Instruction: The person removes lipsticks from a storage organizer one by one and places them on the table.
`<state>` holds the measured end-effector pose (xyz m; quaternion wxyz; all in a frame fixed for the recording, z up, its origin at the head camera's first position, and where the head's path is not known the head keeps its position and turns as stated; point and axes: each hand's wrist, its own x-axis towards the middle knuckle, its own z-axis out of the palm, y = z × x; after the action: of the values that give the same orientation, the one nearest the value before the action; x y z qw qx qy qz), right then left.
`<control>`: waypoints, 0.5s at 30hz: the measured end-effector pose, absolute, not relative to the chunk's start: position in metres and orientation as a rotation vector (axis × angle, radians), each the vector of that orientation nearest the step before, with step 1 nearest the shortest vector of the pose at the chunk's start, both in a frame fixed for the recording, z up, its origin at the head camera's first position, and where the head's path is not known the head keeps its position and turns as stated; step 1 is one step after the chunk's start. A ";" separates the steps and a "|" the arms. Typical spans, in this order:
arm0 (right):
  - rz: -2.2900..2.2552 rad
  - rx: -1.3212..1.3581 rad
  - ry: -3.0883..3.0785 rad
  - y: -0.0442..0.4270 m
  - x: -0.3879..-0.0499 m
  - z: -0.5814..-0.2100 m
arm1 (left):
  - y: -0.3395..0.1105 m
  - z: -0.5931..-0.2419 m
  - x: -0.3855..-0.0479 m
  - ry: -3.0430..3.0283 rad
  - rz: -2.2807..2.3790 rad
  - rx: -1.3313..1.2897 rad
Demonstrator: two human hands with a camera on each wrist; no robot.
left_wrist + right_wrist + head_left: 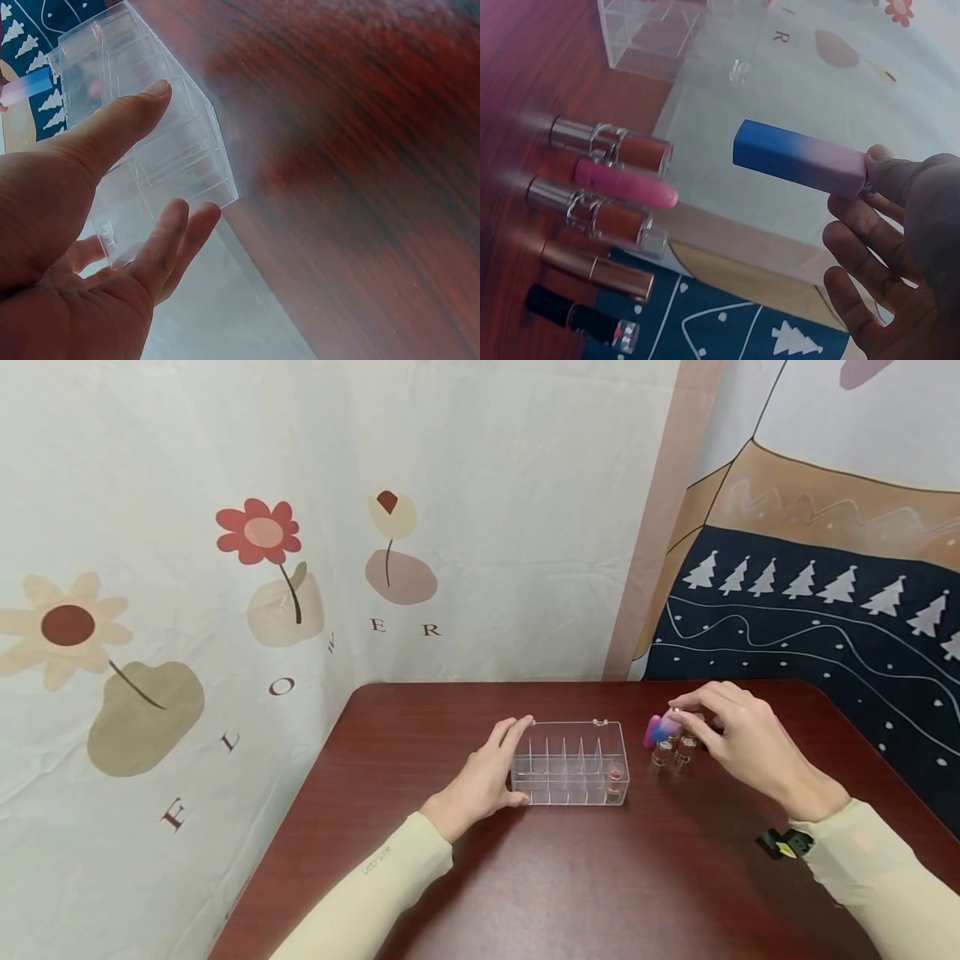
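A clear divided organizer box point(558, 792) stands on the table, with one red-topped tube point(615, 785) in its right front compartment. My left hand point(483, 772) grips the box's left end, thumb at the front and fingers at the back. Above the other cosmetics, my right hand point(750, 747) pinches a blue-to-pink lipstick tube point(799, 157) between thumb and fingertips. Below it in the right wrist view stand a pink tube point(626, 184), two silver and reddish-brown lip gloss tubes point(641, 152), a rose-gold tube point(596, 270) and a black tube point(592, 321).
The dark red wooden table point(570, 877) meets a pale flower-printed cloth point(487, 568) behind and a navy tree-printed cloth point(795, 635) at the right. A small black item point(783, 843) shows by the right sleeve.
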<state>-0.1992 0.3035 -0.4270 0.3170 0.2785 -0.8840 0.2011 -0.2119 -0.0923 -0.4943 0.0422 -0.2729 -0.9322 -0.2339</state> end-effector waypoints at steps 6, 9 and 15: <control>0.527 0.670 -2.362 0.313 -0.198 -0.429 | -0.093 -0.495 -0.211 -2.851 -0.712 -0.834; 0.529 0.639 -2.379 0.317 -0.197 -0.429 | -0.093 -0.494 -0.211 -2.848 -0.718 -0.834; 0.554 0.585 -2.404 0.326 -0.199 -0.433 | -0.092 -0.493 -0.211 -2.850 -0.713 -0.833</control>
<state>-0.1991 0.3257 -0.4328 0.2983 0.2202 -0.9050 0.2085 -0.2106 -0.0920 -0.4933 0.0442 -0.2726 -0.9324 -0.2332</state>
